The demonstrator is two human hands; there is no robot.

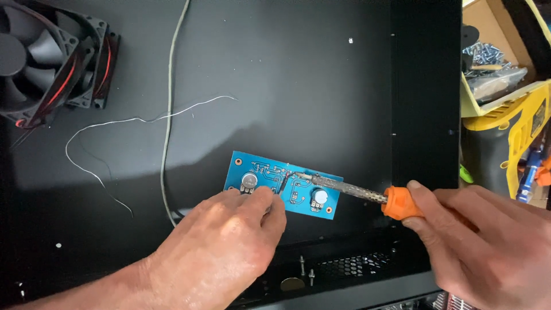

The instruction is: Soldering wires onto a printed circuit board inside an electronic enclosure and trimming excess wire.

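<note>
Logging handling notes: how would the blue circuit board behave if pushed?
The blue circuit board looks thin, flat and stiff, so probably light. On the smooth black panel it would likely slide unless the left hand pins it. Its raised components seem fragile.

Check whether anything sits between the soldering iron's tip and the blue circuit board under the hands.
Nothing visible does. The soldering iron, held in the right hand, reaches across bare black panel, and its tip meets the blue circuit board near the middle. The left hand rests at the board's near edge, beside the tip.
</note>
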